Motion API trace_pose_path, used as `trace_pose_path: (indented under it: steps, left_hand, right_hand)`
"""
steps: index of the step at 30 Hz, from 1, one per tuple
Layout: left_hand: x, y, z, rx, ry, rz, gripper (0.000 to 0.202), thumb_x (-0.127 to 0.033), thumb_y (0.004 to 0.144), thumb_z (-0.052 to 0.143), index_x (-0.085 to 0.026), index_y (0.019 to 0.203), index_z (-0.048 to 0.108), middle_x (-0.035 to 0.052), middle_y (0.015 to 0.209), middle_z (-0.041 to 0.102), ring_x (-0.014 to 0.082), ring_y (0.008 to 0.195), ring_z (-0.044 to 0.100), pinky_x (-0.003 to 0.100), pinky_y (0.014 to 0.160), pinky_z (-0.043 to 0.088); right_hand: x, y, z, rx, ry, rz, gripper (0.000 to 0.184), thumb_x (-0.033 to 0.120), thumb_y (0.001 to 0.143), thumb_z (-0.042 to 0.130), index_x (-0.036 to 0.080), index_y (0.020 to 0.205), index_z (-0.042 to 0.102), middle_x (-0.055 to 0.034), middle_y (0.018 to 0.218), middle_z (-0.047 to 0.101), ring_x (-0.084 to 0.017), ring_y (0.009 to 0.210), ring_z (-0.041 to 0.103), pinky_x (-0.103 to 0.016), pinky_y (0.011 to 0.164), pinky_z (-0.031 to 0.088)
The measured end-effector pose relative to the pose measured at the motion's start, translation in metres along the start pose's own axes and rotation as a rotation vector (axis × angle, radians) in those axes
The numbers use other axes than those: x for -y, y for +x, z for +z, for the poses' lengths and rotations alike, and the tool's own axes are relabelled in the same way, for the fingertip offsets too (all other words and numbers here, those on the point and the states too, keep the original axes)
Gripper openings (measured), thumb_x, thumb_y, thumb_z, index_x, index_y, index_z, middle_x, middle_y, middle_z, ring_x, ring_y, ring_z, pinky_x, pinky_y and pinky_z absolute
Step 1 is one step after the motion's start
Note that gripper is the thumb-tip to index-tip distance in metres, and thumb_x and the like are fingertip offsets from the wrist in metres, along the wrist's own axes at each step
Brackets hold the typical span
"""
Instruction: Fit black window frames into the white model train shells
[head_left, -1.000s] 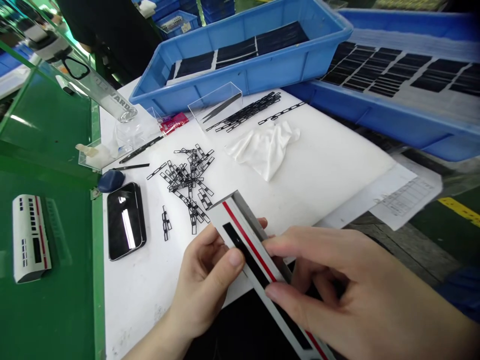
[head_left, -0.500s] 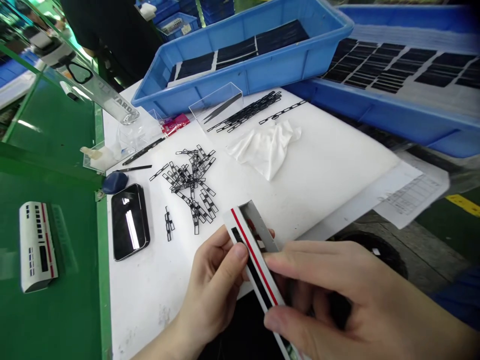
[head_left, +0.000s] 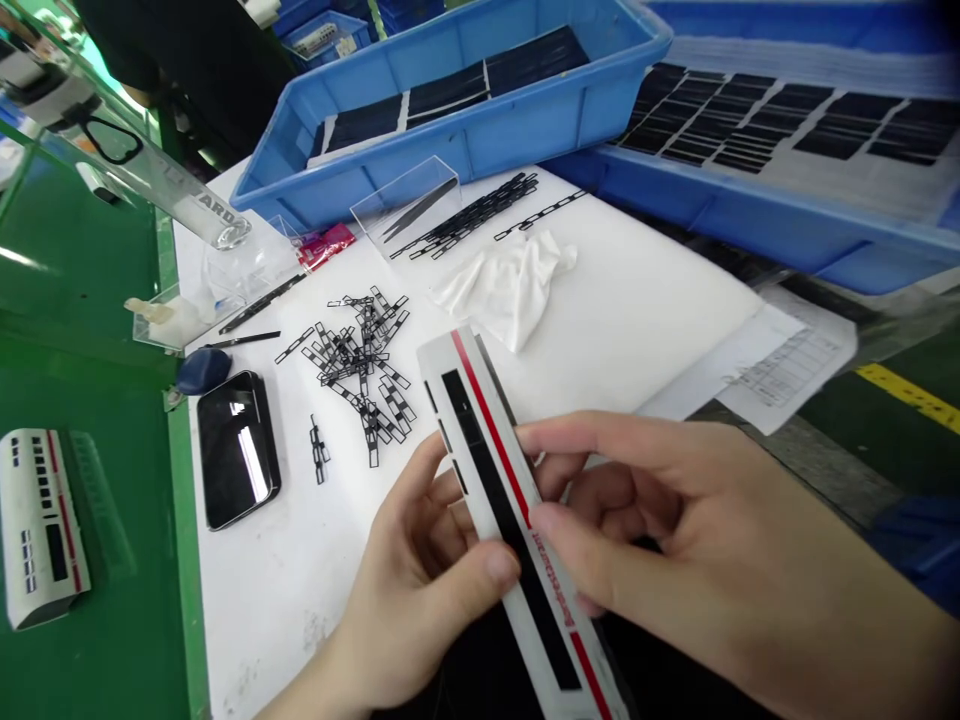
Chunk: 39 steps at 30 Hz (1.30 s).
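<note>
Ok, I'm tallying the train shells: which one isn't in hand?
The far-left white shell, lying on the green surface; the other shell is held by the left hand and the right hand.

The left forearm (head_left: 322,680) rises from the bottom edge, left of centre, to a left hand (head_left: 420,600) near the lower middle, closed in a grip, its fingers curled and partly hidden, its thumb slanting up to the right. The right hand (head_left: 667,550) fills the lower right, gripping too, index finger stretched leftward above the thumb, other fingers bent inward.
</note>
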<state>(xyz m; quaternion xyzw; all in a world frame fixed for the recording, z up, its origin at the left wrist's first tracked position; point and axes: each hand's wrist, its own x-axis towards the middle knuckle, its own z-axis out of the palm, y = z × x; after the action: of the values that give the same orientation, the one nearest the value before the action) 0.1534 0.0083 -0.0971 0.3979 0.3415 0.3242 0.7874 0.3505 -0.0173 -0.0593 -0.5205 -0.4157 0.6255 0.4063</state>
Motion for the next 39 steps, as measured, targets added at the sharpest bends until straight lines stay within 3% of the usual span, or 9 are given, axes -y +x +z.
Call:
trace_pose_path:
  steps: [3, 8, 12, 20, 23, 28, 31, 36, 39]
  left_hand:
    - [0.001, -0.006, 0.002, 0.019, 0.005, -0.024, 0.039, -0.024, 0.1, 0.074, -0.033, 0.138, 0.069, 0.0066, 0.126, 0.08, 0.024, 0.112, 0.078, 0.03, 0.094, 0.064]
    - [0.0, -0.007, 0.001, -0.011, -0.028, -0.06, 0.031, -0.024, 0.1, 0.074, -0.029, 0.13, 0.075, 0.0046, 0.121, 0.083, 0.0212, 0.11, 0.079, 0.025, 0.095, 0.063]
    - [-0.001, -0.001, 0.003, 0.016, -0.125, -0.082, 0.024, -0.025, 0.098, 0.076, -0.027, 0.122, 0.079, 0.0016, 0.111, 0.085, 0.0156, 0.102, 0.081, 0.016, 0.092, 0.061]
    - [0.005, 0.003, 0.008, -0.008, -0.109, -0.094, 0.022, -0.025, 0.098, 0.075, -0.025, 0.12, 0.078, 0.0069, 0.112, 0.084, 0.0254, 0.109, 0.08, 0.031, 0.097, 0.064]
    - [0.01, 0.003, 0.006, -0.055, -0.044, -0.064, 0.023, -0.026, 0.1, 0.073, -0.025, 0.122, 0.076, 0.0083, 0.12, 0.082, 0.0295, 0.12, 0.075, 0.037, 0.103, 0.061]
    - [0.016, 0.001, 0.005, -0.053, -0.014, -0.023, 0.03, -0.033, 0.103, 0.069, -0.028, 0.132, 0.072, 0.0091, 0.139, 0.074, 0.0316, 0.131, 0.069, 0.044, 0.113, 0.055]
    - [0.016, 0.001, 0.009, -0.035, -0.022, -0.028, 0.038, -0.036, 0.101, 0.073, -0.029, 0.138, 0.069, 0.0094, 0.14, 0.074, 0.0326, 0.13, 0.07, 0.044, 0.111, 0.057]
    - [0.014, -0.001, 0.012, -0.023, 0.012, -0.052, 0.041, -0.022, 0.099, 0.075, -0.03, 0.139, 0.07, 0.0076, 0.135, 0.078, 0.0292, 0.125, 0.073, 0.037, 0.107, 0.058]
    - [0.013, -0.003, 0.013, -0.074, 0.032, -0.026, 0.038, -0.019, 0.099, 0.074, -0.03, 0.135, 0.073, 0.0058, 0.131, 0.08, 0.0268, 0.123, 0.075, 0.034, 0.106, 0.06]
  right_hand:
    - [0.005, 0.002, -0.002, -0.012, -0.047, -0.018, 0.034, 0.014, 0.081, 0.07, 0.025, 0.111, 0.083, 0.0006, 0.079, 0.078, -0.011, 0.055, 0.068, -0.013, 0.046, 0.054]
    - [0.006, -0.002, -0.008, 0.119, -0.015, 0.035, 0.027, 0.022, 0.092, 0.071, 0.029, 0.113, 0.085, 0.0001, 0.078, 0.081, -0.015, 0.062, 0.075, -0.016, 0.049, 0.058]
    - [0.003, -0.004, -0.009, 0.173, 0.068, 0.05, 0.03, 0.019, 0.093, 0.072, 0.032, 0.118, 0.083, 0.0006, 0.094, 0.085, -0.016, 0.078, 0.082, -0.014, 0.065, 0.064]
    - [-0.003, -0.003, -0.003, 0.019, -0.062, -0.066, 0.03, 0.011, 0.087, 0.07, 0.026, 0.107, 0.086, 0.0007, 0.083, 0.082, -0.015, 0.071, 0.08, -0.015, 0.062, 0.064]
    - [-0.005, -0.003, -0.006, 0.044, -0.043, -0.016, 0.028, 0.015, 0.089, 0.071, 0.027, 0.109, 0.086, 0.0006, 0.08, 0.081, -0.017, 0.076, 0.08, -0.017, 0.062, 0.065]
    - [-0.006, 0.001, -0.01, 0.06, 0.147, 0.064, 0.028, 0.017, 0.088, 0.079, 0.03, 0.113, 0.084, 0.0012, 0.095, 0.084, -0.015, 0.08, 0.081, -0.016, 0.07, 0.067]
    - [-0.009, 0.003, -0.012, -0.012, 0.199, 0.032, 0.03, 0.014, 0.085, 0.084, 0.029, 0.111, 0.083, 0.0019, 0.095, 0.084, -0.015, 0.085, 0.082, -0.017, 0.076, 0.067]
    - [-0.013, 0.005, -0.013, -0.128, 0.191, -0.038, 0.017, 0.019, 0.089, 0.083, 0.026, 0.105, 0.08, 0.0031, 0.091, 0.084, -0.01, 0.08, 0.081, -0.01, 0.074, 0.064]
    - [-0.013, 0.003, -0.012, -0.051, 0.212, -0.004, 0.016, 0.023, 0.093, 0.081, 0.024, 0.109, 0.078, 0.0013, 0.095, 0.084, -0.011, 0.082, 0.08, -0.014, 0.076, 0.065]
